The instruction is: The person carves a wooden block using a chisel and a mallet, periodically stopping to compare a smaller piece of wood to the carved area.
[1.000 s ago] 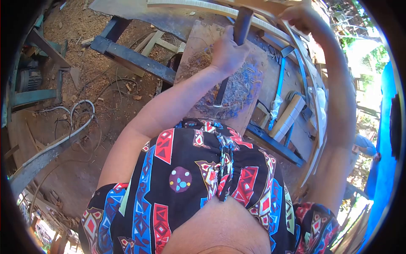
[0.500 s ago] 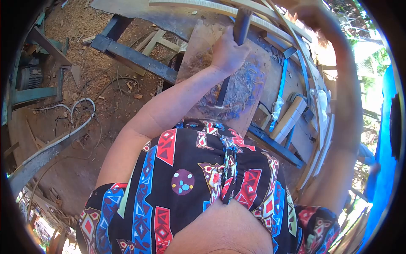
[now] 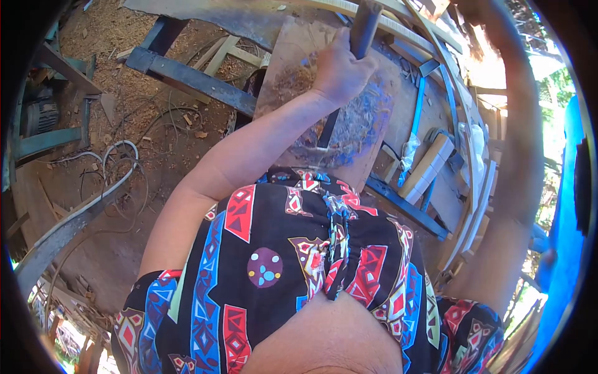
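My left hand (image 3: 342, 70) is wrapped round a dark cylindrical handle (image 3: 365, 30) that stands up out of the fist. Below the fist a flat dark bar (image 3: 327, 129) runs down to a stained wooden board (image 3: 367, 163). Blue and brown marks and thin shreds cover the board's surface. On the right side, my right arm is raised and blurred, reaching up to the top edge of the view; the hand at its end cannot be made out.
Dark metal beams (image 3: 193, 81) stand over ground strewn with wood chips at the left. Right of the board lie a blue-handled tool (image 3: 417, 112), a taped roll (image 3: 430, 169) and long curved wood strips (image 3: 473, 181). A motor (image 3: 42, 116) sits at the far left.
The view has shifted slightly. My left hand still grips the handle, and my raised right arm has moved a little up and outward.
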Motion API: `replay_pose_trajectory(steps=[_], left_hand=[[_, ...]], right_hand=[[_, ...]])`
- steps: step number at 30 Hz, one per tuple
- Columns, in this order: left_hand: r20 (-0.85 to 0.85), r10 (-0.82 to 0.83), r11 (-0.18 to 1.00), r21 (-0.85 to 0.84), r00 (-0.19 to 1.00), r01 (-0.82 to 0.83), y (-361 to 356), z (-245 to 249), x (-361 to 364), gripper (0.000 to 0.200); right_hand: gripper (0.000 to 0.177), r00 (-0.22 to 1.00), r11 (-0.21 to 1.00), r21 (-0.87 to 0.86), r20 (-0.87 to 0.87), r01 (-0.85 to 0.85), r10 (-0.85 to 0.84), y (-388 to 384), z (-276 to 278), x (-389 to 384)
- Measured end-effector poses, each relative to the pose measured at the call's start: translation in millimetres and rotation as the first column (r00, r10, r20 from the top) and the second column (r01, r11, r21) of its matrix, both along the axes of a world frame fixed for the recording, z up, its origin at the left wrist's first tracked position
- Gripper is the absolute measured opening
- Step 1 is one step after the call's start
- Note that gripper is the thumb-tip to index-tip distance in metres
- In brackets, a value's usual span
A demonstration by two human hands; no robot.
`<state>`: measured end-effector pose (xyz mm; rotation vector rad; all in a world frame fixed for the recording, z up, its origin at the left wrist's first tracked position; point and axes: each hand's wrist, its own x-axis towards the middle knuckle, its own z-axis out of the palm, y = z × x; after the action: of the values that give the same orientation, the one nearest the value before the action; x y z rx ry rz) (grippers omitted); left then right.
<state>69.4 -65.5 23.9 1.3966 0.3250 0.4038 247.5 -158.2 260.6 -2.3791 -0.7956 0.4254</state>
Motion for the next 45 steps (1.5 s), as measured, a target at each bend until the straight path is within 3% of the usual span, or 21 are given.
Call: replay_pose_trajectory(steps=[1,2,5,7,8,9,10,12,13,14,16,18,26,29,32,33,34,36,38,41,45], left_hand=[[-0.006,0.003,1.000,0.020,1.000,-0.003,1,5,-1,0.027],[-0.007,0.008,0.999,0.041,1.000,-0.008,4,9,-1,0.032],[0.022,-0.021,0.999,-0.040,1.000,0.022,7,0,3,0.031],[0.007,-0.026,0.999,-0.029,1.000,0.026,7,1,1,0.031],[-0.003,-0.028,1.000,-0.013,1.000,0.028,8,2,1,0.031],[0.001,-0.028,1.000,-0.008,1.000,0.028,3,-4,-4,0.031],[0.012,0.005,0.996,0.089,1.000,-0.006,-7,-15,-14,0.027],[0.033,0.043,0.979,0.197,0.999,-0.048,-7,-17,-21,0.024],[0.035,0.000,0.999,0.049,0.999,-0.002,-8,-15,-29,0.023],[0.040,-0.043,0.993,-0.108,0.998,0.047,-12,-15,-39,0.022],[0.077,-0.084,0.981,-0.167,0.994,0.096,-1,-17,-46,0.021],[0.091,0.031,0.882,-0.471,0.995,0.016,14,-6,-57,0.021],[-0.004,0.216,0.909,-0.366,0.976,-0.202,69,-5,-75,0.025],[-0.014,0.231,0.919,-0.326,0.973,-0.223,73,8,-77,0.021],[-0.034,0.022,0.986,-0.162,0.999,-0.027,80,28,-82,0.020],[-0.067,-0.093,0.994,0.055,0.993,0.096,79,35,-85,0.022],[-0.123,-0.194,0.938,0.266,0.973,0.221,79,38,-86,0.023],[-0.066,-0.297,0.883,0.360,0.953,0.300,72,25,-92,0.030],[-0.380,-0.346,0.554,0.655,0.858,0.514,53,32,-106,0.029],[-0.375,-0.379,0.385,0.768,0.846,0.513,32,8,-116,0.031],[-0.375,-0.316,0.386,0.788,0.871,0.480,25,1,-115,0.031]], right_hand=[[0.023,0.920,0.858,0.369,0.301,-0.356,0.252,-12,-2,-3],[0.027,0.997,0.932,0.360,0.044,0.042,-0.062,4,32,-9],[0.025,0.934,0.777,0.630,0.264,0.023,-0.241,25,19,-51],[0.024,0.990,0.844,0.521,-0.012,0.128,-0.143,-5,-22,-14],[0.024,0.989,0.843,0.523,-0.010,0.129,-0.145,-6,-48,-32],[0.027,0.995,0.979,0.176,-0.031,0.100,-0.096,0,-77,-63],[0.030,0.996,0.980,-0.193,-0.070,0.048,-0.062,2,-91,-81],[0.028,0.990,0.996,-0.060,-0.119,0.063,-0.070,-12,-86,-73],[0.026,0.979,0.994,0.051,-0.188,0.092,-0.081,-25,-88,-72],[0.035,0.993,0.991,0.107,-0.090,0.083,-0.074,-36,-87,-74],[0.049,0.939,0.910,0.274,-0.238,0.311,-0.249,-53,-92,-91],[0.054,0.908,0.849,0.341,-0.262,0.403,-0.326,-58,-104,-119],[0.064,0.808,0.768,0.355,-0.484,0.533,-0.337,-102,-188,-186],[0.060,0.735,0.624,0.463,-0.616,0.630,-0.285,-102,-212,-203],[0.060,0.706,0.532,0.493,-0.622,0.689,-0.338,-91,-220,-220],[0.061,0.742,0.557,0.511,-0.575,0.655,-0.345,-93,-226,-222],[0.061,0.741,0.548,0.517,-0.574,0.658,-0.348,-94,-228,-222],[0.060,0.745,0.559,0.513,-0.570,0.652,-0.345,-93,-231,-220],[0.060,0.737,0.504,0.549,-0.586,0.667,-0.337,-91,-230,-217],[0.059,0.720,0.454,0.568,-0.620,0.686,-0.313,-96,-236,-213],[0.056,0.726,0.431,0.595,-0.632,0.678,-0.270,-97,-247,-206]])
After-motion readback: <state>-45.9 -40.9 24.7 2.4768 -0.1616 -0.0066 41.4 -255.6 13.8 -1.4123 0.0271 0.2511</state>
